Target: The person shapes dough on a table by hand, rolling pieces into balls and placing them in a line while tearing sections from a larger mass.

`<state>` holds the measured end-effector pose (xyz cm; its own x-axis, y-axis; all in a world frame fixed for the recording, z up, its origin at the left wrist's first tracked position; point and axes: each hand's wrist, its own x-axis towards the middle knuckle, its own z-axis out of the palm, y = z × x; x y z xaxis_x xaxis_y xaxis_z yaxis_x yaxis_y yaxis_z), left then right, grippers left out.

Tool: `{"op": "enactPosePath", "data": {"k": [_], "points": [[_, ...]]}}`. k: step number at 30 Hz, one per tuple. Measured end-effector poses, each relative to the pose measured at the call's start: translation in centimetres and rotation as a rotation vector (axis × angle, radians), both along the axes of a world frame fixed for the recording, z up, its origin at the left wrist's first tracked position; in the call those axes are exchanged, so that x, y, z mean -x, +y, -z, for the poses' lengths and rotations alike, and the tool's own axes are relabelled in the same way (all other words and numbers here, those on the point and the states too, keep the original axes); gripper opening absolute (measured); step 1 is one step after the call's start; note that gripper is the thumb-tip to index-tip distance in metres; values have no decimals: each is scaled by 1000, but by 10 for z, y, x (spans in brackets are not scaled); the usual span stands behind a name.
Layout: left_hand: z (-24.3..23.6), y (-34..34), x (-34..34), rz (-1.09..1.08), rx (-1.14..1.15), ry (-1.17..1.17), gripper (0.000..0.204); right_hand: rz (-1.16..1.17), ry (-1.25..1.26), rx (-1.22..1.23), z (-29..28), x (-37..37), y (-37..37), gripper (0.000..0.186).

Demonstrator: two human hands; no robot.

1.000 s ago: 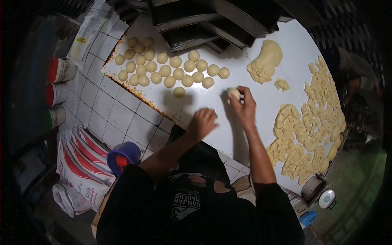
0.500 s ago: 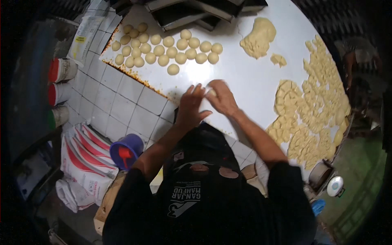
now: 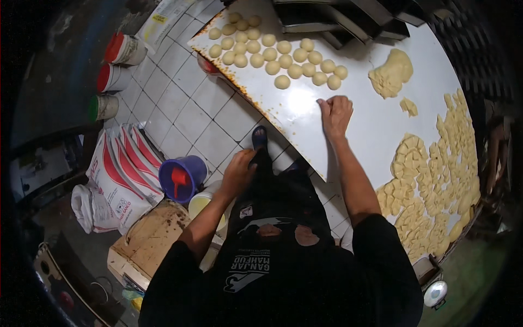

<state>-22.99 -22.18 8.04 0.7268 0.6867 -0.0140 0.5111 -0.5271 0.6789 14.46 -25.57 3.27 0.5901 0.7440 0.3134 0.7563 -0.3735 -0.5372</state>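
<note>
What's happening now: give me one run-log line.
left hand: off white table; right hand: curled over it, contents hidden; dough balls: grouped far left; dough lump: right of balls; cut dough: right side

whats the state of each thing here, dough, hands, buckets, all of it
right hand: over the table, fingers curled, palm hidden
left hand: off the table, palm hidden
dough balls: rounded
dough lump: one unshaped mass
dough scrap: separate from the lump
dough pieces: cut, spread out
table: rusty along one edge
pans: stacked askew
purple bucket: open, red scoop inside
red-lidded buckets: lids on
green-lidded bucket: lid on
</note>
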Motion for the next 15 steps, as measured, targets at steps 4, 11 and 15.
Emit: {"op": "enactPosePath", "data": {"k": [4,11,15], "points": [[7,29,23,-31,62,-19,44,-262,10,75,4,32,-60,36],[16,120,16,-127,52,-119,41,-206,646,141,-114,79,133,52],[-8,171,-38,-46,-51,-303,43,-454,34,58,-58,109,172,62]]}}
